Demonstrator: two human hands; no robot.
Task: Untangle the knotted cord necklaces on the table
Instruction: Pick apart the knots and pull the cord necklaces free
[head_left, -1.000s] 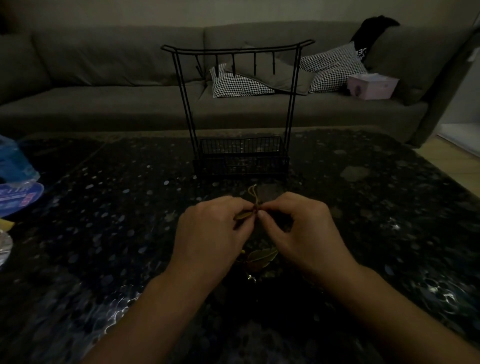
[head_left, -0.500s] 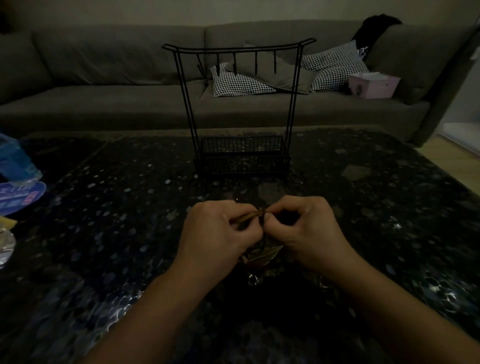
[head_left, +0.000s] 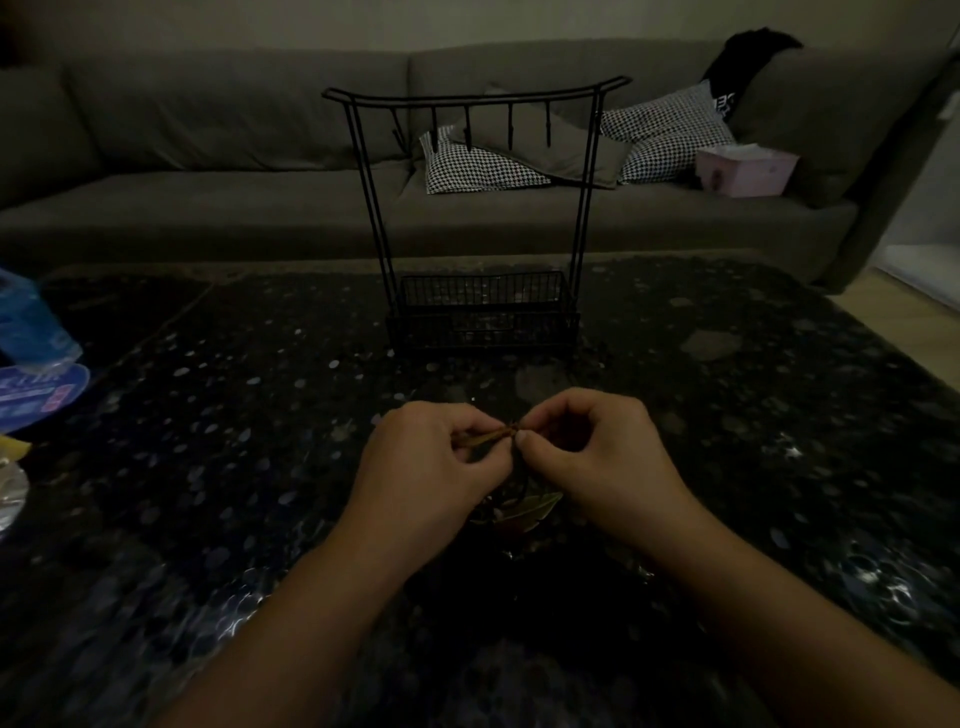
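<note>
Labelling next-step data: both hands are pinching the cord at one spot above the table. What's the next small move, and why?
Probably ease the two pinches apart a little to loosen the knot. The left hand and right hand grip the cord almost fingertip to fingertip, the rest of the necklace hangs below them, and the pendant lies on the table. The knot itself is too dim to read.

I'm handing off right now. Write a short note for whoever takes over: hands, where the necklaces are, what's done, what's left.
Left hand: pinching the brown cord just left of the knot.
Right hand: pinching the same cord at the knot, fingertips against the left hand's.
Leaf pendant and the rest of the tangle sit low between the wrists; too dark to tell if they touch the table.
Black hanger stand behind: hooks bare.
Done: nothing visibly freed.
Left: loosen the knot, separate the cords.
</note>
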